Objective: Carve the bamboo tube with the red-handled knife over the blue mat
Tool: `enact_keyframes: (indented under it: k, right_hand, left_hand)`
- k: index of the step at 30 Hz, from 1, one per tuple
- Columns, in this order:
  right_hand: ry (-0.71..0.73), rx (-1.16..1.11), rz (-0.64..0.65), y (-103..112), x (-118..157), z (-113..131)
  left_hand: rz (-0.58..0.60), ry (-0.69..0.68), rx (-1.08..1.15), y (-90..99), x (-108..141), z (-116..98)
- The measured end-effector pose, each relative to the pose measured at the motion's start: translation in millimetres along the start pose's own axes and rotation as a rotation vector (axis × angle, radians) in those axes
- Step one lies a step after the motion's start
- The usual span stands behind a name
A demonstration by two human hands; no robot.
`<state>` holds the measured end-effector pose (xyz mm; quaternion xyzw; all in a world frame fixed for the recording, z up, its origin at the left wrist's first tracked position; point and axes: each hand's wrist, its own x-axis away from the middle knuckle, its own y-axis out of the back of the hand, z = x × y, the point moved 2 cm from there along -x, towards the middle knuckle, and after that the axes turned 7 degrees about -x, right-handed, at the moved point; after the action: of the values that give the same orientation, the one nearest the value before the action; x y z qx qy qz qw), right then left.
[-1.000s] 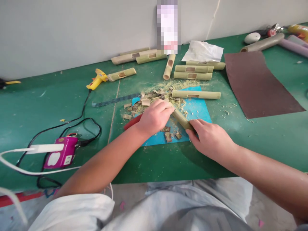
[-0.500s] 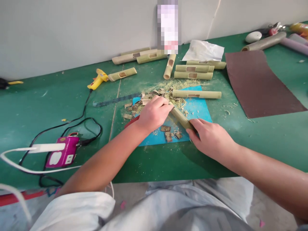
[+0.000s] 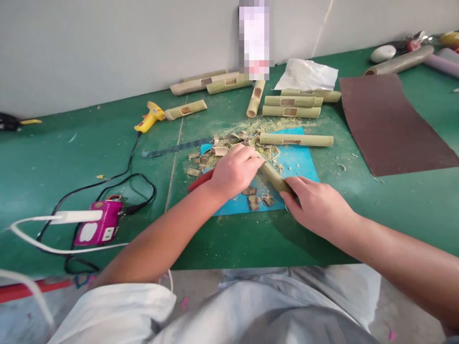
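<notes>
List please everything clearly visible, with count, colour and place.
held bamboo tube: one, greenish, centre
other bamboo tubes: several, greenish, centre and back
blue sheet: one, blue, centre
scraps: many, brown, centre
glue gun: one, yellow, left
strip: one, dark, left
red object: one, red, by left wrist
outlet block: one, magenta, left
cables: several, black/white, left
brown sheet: one, brown, right
paper: one, white, back
blurred panel: one, whitish, back
corner clutter: unclear, mixed, right
table: one, green, centre
clothing: some, pale, bottom
left grip: one, bare, tube's far end
right grip: one, bare, tube's near end
</notes>
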<state>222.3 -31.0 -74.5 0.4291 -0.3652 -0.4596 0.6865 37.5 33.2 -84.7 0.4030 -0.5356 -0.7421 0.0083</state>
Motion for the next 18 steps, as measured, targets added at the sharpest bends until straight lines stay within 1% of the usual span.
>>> enact_keyframes:
  k: [1,5,8,9,12,13,17,18]
  right_hand:
    - [-0.001,-0.001,0.003,0.3,-0.2,0.2]
    - [-0.003,0.002,0.02,0.6,-0.6,1.0]
    - [-0.007,-0.003,0.006,0.5,-0.5,0.3]
    - [-0.006,-0.006,0.007,0.3,-0.5,0.0]
    - [0.0,-0.013,0.024,0.0,-0.4,-0.8]
    - [0.0,-0.013,0.023,0.0,-0.5,-0.9]
    - [-0.004,-0.015,0.008,0.3,-0.8,-0.7]
    - [-0.001,-0.015,0.011,0.3,-0.8,-0.4]
  left_hand:
    - [-0.006,0.015,-0.01,0.2,-0.2,0.1]
    - [0.034,-0.069,0.054,-2.1,-0.3,-1.4]
    - [-0.012,-0.003,0.015,-2.6,-0.7,2.6]
    - [-0.016,-0.012,0.007,-2.5,-0.8,3.0]
    - [0.015,-0.146,0.036,-1.7,-0.5,0.6]
    - [0.022,-0.158,0.034,-1.1,-0.3,0.4]
    - [0.013,-0.027,-0.053,1.2,0.2,2.0]
    - [0.03,-0.045,-0.031,1.3,0.3,0.4]
